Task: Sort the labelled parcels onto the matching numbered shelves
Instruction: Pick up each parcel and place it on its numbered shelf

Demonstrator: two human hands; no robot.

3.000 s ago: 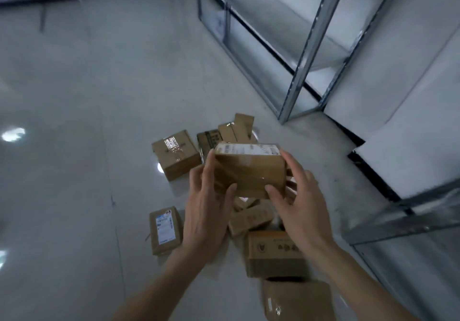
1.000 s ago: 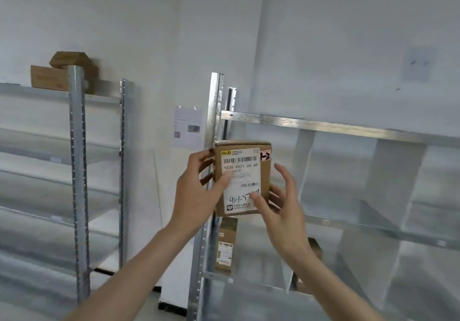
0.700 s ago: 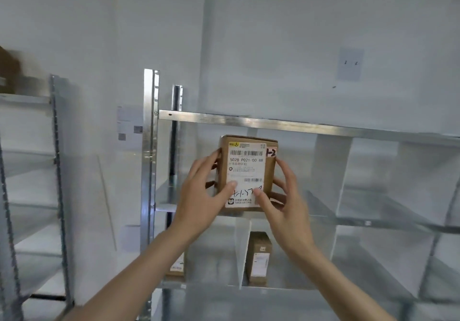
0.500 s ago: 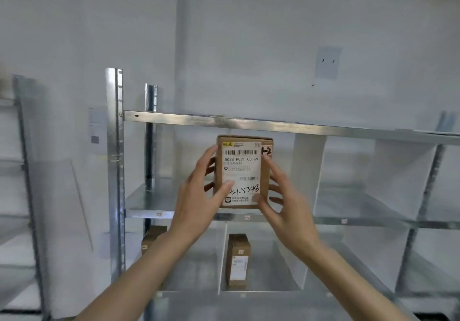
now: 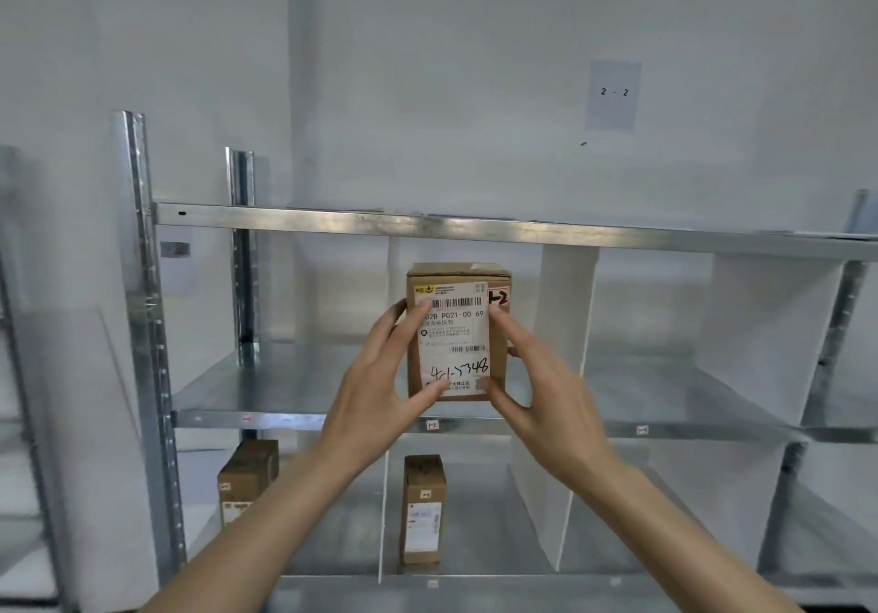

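Nearest, two bare forearms reach up from the bottom edge toward a metal rack. The left hand (image 5: 380, 389) holds the left side of a cardboard parcel (image 5: 457, 332), thumb across the lower front and fingertips on the upper left edge. The right hand (image 5: 546, 394) pinches the right side, thumb at the lower right corner and forefinger up by the red-bordered sticker; both grips are closed on the box. The parcel stands upright over the front of the middle shelf (image 5: 285, 420), in the compartment left of a white divider (image 5: 565, 327), its white shipping label with barcode and handwritten number facing the camera. Whether its base touches the shelf I cannot tell. Below, two more boxes stand on the lower shelf: a left box (image 5: 247, 479) and a narrow box (image 5: 424, 508). On the far wall hangs a paper sign (image 5: 613, 94) reading 2 - 2.
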